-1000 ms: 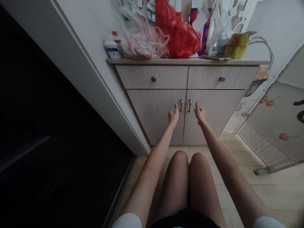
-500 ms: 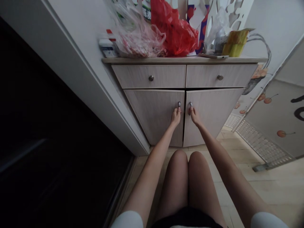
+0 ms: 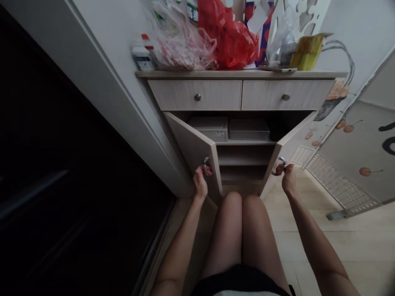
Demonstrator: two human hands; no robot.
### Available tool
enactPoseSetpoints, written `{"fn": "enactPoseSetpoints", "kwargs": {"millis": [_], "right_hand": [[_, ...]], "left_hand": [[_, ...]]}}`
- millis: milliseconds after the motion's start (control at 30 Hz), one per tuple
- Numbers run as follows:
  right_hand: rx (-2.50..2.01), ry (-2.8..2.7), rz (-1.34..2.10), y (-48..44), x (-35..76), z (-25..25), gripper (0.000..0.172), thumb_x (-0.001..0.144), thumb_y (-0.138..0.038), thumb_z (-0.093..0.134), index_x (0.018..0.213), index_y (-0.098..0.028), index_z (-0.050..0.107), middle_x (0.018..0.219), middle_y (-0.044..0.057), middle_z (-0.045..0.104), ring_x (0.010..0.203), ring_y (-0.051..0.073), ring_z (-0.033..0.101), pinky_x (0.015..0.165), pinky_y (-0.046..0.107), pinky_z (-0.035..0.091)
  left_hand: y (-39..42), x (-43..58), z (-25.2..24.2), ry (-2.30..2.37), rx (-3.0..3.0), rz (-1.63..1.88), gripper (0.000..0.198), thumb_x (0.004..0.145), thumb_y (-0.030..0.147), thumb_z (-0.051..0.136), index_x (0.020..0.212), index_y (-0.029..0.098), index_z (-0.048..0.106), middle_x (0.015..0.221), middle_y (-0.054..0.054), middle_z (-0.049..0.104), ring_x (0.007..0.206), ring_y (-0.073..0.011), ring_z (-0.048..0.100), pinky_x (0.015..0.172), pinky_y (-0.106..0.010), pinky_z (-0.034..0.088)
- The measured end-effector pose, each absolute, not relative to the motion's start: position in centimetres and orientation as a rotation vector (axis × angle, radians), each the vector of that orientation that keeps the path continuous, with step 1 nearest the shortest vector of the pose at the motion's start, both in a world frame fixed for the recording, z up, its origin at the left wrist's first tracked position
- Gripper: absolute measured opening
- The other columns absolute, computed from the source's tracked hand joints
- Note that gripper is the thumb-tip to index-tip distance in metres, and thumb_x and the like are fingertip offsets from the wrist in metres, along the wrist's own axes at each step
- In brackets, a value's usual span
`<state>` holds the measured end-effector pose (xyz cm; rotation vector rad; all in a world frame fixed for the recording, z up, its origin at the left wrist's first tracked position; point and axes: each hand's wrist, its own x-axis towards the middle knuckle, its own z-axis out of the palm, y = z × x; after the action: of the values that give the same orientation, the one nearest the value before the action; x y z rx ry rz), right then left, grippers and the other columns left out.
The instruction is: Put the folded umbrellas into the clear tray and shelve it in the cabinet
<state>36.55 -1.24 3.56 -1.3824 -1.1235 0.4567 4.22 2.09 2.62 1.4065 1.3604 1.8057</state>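
Note:
In front of my knees stands a pale wooden cabinet (image 3: 237,74) with both lower doors swung outward. My left hand (image 3: 201,183) is closed around the metal handle (image 3: 206,160) of the left door (image 3: 194,142). The matching handle (image 3: 282,160) on the right door (image 3: 285,144) is gripped by my right hand (image 3: 288,179). Between the doors, a white box with a label (image 3: 211,133) and a second, greyish box (image 3: 249,129) sit on the upper shelf (image 3: 247,142). A dark shape beside them is too dim to make out. Lower shelves (image 3: 243,156) show below.
On the cabinet top lie a clear plastic bag (image 3: 185,49), a red plastic bag (image 3: 231,41), a white bottle (image 3: 142,57), a yellow packet (image 3: 307,53) and a phone-like flat object (image 3: 279,69). A dark doorway is at left; a cherry-patterned panel (image 3: 367,148) stands at right.
Both cabinet doors have swung from nearly closed to wide apart, drawn toward me by my hands on the handles. My hands moved outward and down; the shelves and boxes now show.

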Motion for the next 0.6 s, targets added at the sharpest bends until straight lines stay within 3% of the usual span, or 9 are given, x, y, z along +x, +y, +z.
{"fn": "enactPoseSetpoints", "kwargs": {"millis": [200, 367, 467, 533, 600], "right_hand": [[-1.424, -0.994, 0.407, -4.4, 40.4, 2.4, 0.080, 0.073, -0.096, 0.005, 0.056, -0.027, 0.042, 0.055, 0.006, 0.049, 0.054, 0.022, 0.051, 0.063, 0.041, 0.046], [-1.480, -0.807, 0.392, -6.1, 44.8, 1.1, 0.085, 0.053, -0.103, -0.009, 0.051, -0.029, 0.032, 0.048, 0.007, 0.041, 0.046, 0.021, 0.043, 0.056, 0.043, 0.042], [-1.532, -0.547, 0.336, -6.8, 47.9, 1.1, 0.083, 0.044, -0.104, -0.009, 0.047, -0.029, 0.027, 0.042, 0.006, 0.034, 0.042, 0.019, 0.038, 0.051, 0.045, 0.038], [-1.476, -0.372, 0.296, -7.2, 49.4, 1.8, 0.087, 0.040, -0.105, -0.007, 0.048, -0.029, 0.034, 0.041, 0.004, 0.032, 0.044, 0.021, 0.043, 0.053, 0.046, 0.041], [-1.329, -0.310, 0.289, -7.7, 50.3, 3.0, 0.100, 0.041, -0.107, 0.000, 0.061, -0.027, 0.055, 0.050, 0.006, 0.049, 0.060, 0.029, 0.057, 0.062, 0.051, 0.049]], "left_hand": [[-0.2, -0.1, 2.7, 1.491, 1.249, 1.905, 0.084, 0.065, 0.101, 0.019, 0.060, 0.024, 0.053, 0.058, -0.003, 0.057, 0.059, -0.0205, 0.054, 0.062, -0.036, 0.047], [-1.6, -5.1, 2.6, 1.530, 1.179, 1.972, 0.089, 0.052, 0.107, 0.018, 0.055, 0.025, 0.052, 0.052, -0.002, 0.056, 0.054, -0.0205, 0.053, 0.057, -0.036, 0.046], [-2.1, -7.7, 3.2, 1.578, 1.063, 2.022, 0.090, 0.047, 0.108, 0.019, 0.055, 0.025, 0.054, 0.051, -0.001, 0.059, 0.063, -0.0249, 0.061, 0.064, -0.040, 0.050], [-2.3, -9.2, 3.9, 1.606, 0.937, 2.047, 0.094, 0.042, 0.109, 0.017, 0.057, 0.025, 0.056, 0.054, -0.002, 0.064, 0.076, -0.0302, 0.067, 0.076, -0.045, 0.052], [-2.4, -10.4, 4.9, 1.628, 0.801, 2.039, 0.102, 0.031, 0.110, 0.014, 0.059, 0.023, 0.059, 0.057, -0.004, 0.066, 0.087, -0.0358, 0.068, 0.086, -0.050, 0.050]]}}
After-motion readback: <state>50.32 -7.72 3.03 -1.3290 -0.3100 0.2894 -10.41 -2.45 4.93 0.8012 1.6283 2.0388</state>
